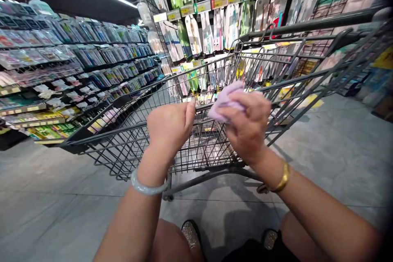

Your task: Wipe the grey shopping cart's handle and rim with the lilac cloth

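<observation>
A grey wire shopping cart [211,147] stands side-on in front of me. My left hand [172,125] is closed around the top rim of its near side, the thumb lying along the bar. In my right hand [250,127] is a bunched light purple cloth [224,100], pinched between fingers and thumb. The cloth is at the same top rail, just right of my left hand, and covers part of it. The cart's handle [310,22] is up at the right.
Behind the cart rises a rack of packaged toothbrushes [207,32] with price strips. Long shelves of hanging goods [107,45] run along the left. Grey floor [331,163] lies beneath, with my shoes [192,233] below. A cart wheel [168,196] is near my feet.
</observation>
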Demonstrator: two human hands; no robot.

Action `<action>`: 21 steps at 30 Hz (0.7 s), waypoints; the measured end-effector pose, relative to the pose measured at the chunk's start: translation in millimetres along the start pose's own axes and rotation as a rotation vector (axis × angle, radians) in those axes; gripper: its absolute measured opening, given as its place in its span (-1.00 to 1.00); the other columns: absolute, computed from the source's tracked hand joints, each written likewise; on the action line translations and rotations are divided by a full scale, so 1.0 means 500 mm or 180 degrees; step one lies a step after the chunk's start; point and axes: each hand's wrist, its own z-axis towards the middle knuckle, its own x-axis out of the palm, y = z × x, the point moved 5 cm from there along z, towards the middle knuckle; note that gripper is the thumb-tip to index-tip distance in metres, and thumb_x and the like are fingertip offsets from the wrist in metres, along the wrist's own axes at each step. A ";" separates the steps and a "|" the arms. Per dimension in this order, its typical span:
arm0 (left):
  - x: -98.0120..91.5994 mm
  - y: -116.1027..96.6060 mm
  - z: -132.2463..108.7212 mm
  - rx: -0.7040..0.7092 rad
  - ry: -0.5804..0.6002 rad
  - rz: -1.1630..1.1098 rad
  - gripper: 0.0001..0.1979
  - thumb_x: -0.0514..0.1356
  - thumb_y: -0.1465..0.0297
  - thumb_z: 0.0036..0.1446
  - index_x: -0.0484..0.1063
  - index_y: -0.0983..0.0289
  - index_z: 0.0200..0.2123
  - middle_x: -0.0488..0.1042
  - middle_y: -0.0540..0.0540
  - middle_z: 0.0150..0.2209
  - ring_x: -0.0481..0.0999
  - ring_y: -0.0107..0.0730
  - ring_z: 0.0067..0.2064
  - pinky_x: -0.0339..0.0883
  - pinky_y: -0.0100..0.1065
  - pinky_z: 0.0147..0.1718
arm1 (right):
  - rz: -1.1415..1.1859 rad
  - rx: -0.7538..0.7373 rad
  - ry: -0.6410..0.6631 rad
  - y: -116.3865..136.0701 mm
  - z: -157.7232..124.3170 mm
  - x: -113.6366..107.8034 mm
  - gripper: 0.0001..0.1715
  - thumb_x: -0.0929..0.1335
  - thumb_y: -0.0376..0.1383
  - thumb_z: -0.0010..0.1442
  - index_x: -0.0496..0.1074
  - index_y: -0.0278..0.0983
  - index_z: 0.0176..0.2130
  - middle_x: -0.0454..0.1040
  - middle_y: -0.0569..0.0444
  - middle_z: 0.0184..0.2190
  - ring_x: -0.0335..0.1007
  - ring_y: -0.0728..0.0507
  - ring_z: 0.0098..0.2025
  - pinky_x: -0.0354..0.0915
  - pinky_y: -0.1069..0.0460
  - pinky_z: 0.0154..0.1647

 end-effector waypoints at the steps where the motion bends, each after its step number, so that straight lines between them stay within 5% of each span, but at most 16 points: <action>1: 0.002 -0.002 -0.001 -0.0020 -0.0081 0.0061 -0.36 -0.23 0.09 0.42 0.40 0.21 -0.56 0.42 0.11 -0.58 0.29 -0.30 -0.54 -0.23 -0.25 -0.52 | 0.0027 -0.0206 0.0128 0.016 -0.020 0.015 -0.75 0.42 -0.38 0.20 0.53 -0.13 -0.10 0.49 0.07 0.00 0.28 -0.22 0.10 0.26 -0.18 0.14; 4: 0.007 -0.007 -0.004 0.0026 -0.0262 0.0184 -0.38 -0.22 0.15 0.42 0.36 0.21 -0.59 0.40 0.11 -0.61 0.29 -0.30 -0.54 -0.23 -0.26 -0.52 | 0.0260 -0.1031 0.0778 0.070 -0.082 0.055 -0.87 0.41 -0.29 0.24 0.54 -0.12 -0.16 0.51 0.16 0.01 0.29 -0.18 0.10 0.25 -0.12 0.04; 6: 0.008 -0.008 -0.003 0.0058 -0.0291 0.0230 -0.39 -0.22 0.17 0.42 0.34 0.21 -0.59 0.40 0.11 -0.61 0.30 -0.29 -0.54 -0.22 -0.27 -0.52 | 0.0389 -0.1122 0.0979 0.076 -0.082 0.056 -0.91 0.39 -0.26 0.28 0.53 -0.12 -0.18 0.52 0.18 0.02 0.30 -0.15 0.08 0.24 -0.09 -0.02; 12: 0.006 -0.017 0.000 0.0065 -0.0213 0.0221 -0.41 -0.20 0.16 0.42 0.36 0.20 -0.57 0.45 0.09 -0.57 0.35 -0.29 -0.51 -0.22 -0.27 -0.53 | 0.0348 -0.0189 0.0325 0.000 0.040 0.004 -0.82 0.38 -0.34 0.27 0.49 -0.11 -0.11 0.51 0.13 0.05 0.30 -0.16 0.09 0.25 -0.12 0.03; 16: 0.002 -0.028 -0.005 0.0156 -0.0211 0.0113 -0.44 -0.17 0.17 0.41 0.39 0.20 -0.54 0.48 0.06 -0.54 0.37 -0.31 -0.50 -0.22 -0.26 -0.52 | 0.0236 -0.0467 0.0139 0.018 0.004 0.018 -0.85 0.43 -0.31 0.22 0.51 -0.12 -0.15 0.53 0.15 0.02 0.29 -0.19 0.09 0.24 -0.14 0.04; 21: -0.003 -0.040 -0.006 0.0164 -0.0278 -0.0021 -0.43 -0.18 0.17 0.42 0.43 0.22 -0.51 0.48 0.07 -0.53 0.37 -0.36 -0.50 -0.21 -0.24 -0.50 | 0.0474 -0.1308 0.0646 0.063 -0.057 0.032 -0.90 0.43 -0.30 0.23 0.54 -0.12 -0.20 0.58 0.20 -0.04 0.35 -0.15 0.04 0.27 -0.11 0.00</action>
